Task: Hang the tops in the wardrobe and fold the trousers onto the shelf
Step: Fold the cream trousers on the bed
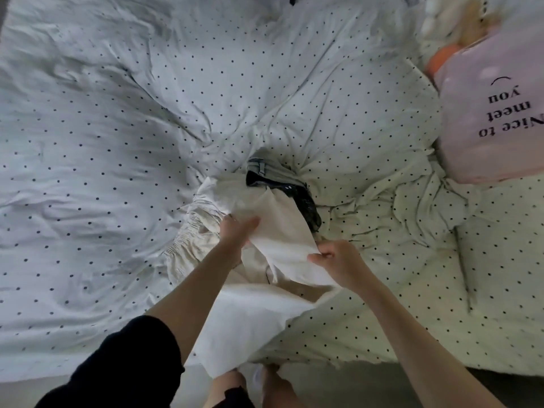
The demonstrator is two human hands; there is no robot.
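Nearest the camera, a black sleeve (117, 363) covers the upper part of the left arm, and both bare forearms reach forward over the edge of a bed. Between them, below both hands, a broad length of cream trousers (282, 240) spills off the bed edge toward the person's legs.

The right hand (338, 260) pinches a fold of this pale fabric between thumb and curled fingers, lifting a flat panel of it off the bed. The left hand (235, 234), just to the left of the right one and slightly farther out, lies against the same panel with its fingers fairly straight; the cloth hides part of the palm, so whether the thumb grips beneath cannot be told. Left of the left hand, a gathered, elasticated band of the garment rests crumpled on the bedding.

Just beyond both hands — touching the lifted panel's far edge — lies a dark garment (306, 207), and beyond that a small piece of grey clothing (262, 169) with a label.

All of it sits on a white duvet with dark dots (147, 128), rumpled and spreading far to the left of the left hand. Well out beyond the right hand, to its right, a pink cushion (494, 119) bearing printed words rests on the bed — a pale plush toy (450, 28) sits past it.
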